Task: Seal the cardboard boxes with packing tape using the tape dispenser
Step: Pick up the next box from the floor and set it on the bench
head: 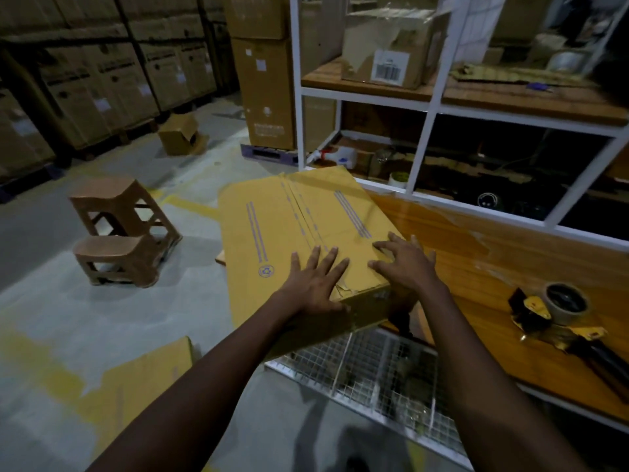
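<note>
A yellow-brown cardboard box (289, 216) lies on the left end of the wooden table (476, 253), overhanging its edge. Its top flaps meet along a centre seam. My left hand (315, 281) presses flat on the near flap with fingers spread. My right hand (405, 264) rests flat on the box's near right corner, fingers apart. Neither hand holds anything. The tape dispenser (551, 318), yellow and black with a roll of tape, lies on the table to the right, apart from both hands.
A white metal shelf frame (432, 97) with boxes stands behind the table. A wire mesh rack (367, 373) sits below the table edge. Two brown plastic stools (119, 233) stand on the floor at left. Another flattened box (143, 379) lies near my left arm.
</note>
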